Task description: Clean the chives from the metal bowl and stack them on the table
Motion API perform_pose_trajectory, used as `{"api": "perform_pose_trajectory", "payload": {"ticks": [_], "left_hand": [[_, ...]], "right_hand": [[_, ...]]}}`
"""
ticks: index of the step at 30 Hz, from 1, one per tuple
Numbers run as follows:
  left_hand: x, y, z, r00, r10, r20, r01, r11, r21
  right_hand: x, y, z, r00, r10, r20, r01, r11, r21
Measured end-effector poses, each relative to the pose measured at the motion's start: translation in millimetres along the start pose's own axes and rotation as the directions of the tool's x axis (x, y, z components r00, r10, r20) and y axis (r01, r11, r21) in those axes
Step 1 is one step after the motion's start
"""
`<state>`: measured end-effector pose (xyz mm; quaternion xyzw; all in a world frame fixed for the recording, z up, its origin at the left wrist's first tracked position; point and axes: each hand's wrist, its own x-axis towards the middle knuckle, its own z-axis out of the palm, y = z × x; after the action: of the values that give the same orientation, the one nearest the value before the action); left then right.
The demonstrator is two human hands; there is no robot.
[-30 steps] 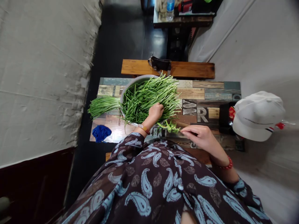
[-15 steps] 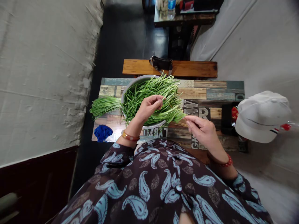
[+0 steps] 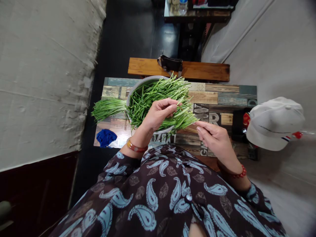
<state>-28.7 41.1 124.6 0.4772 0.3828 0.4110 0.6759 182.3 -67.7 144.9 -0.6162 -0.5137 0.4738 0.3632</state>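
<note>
A grey metal basin on the table is heaped with green garlic chives, their pale stem ends pointing right. Over the middle of the heap is my left hand, thumb and forefinger pinched; whatever lies between them is too small to make out. At the basin's right side, my right hand pinches at the pale tips of the stems with thumb and forefinger. A separate bunch of chives lies left of the basin, its leaves reaching past the table's left edge.
A crumpled blue cloth lies at the table's near left corner. To the right, a white cap sits beside dark and red items. Behind the table is a wooden bench with a black bag. Walls stand on both sides.
My left hand has shifted slightly to the right over the chives. My right hand stays at the stem ends with its pinch kept. The camera view has moved a little.
</note>
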Motion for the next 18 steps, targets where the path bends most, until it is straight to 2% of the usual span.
{"api": "perform_pose_trajectory", "payload": {"ticks": [18], "left_hand": [[-2.0, 5.2, 0.4, 0.998, -0.059, -0.013, 0.058, 0.996, -0.071]], "right_hand": [[-3.5, 0.2, 1.4, 1.0, -0.019, -0.023, 0.019, 1.0, 0.003]]}}
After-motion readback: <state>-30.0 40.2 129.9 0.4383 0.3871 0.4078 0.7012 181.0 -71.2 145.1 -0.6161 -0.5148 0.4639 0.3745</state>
